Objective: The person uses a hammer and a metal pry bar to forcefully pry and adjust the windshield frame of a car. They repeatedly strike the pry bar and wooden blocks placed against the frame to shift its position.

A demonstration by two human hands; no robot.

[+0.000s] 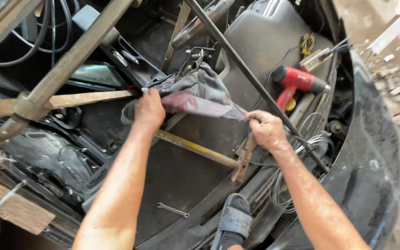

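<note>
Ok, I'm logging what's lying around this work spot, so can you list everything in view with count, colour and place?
cloth: one, grey with a reddish patch, centre, stretched between both hands
heat gun: one, red and black, upper right
spanner: one, silver, lower centre on the dark panel
yellowish bar: one, centre, running under the left hand
dark rod: one, diagonal from top centre to right
wooden plank: one, brown, left
wires: a bundle, grey, right
sandal: one, grey, bottom centre, on a foot
left hand: gripping the cloth
right hand: gripping the cloth's other end
</note>
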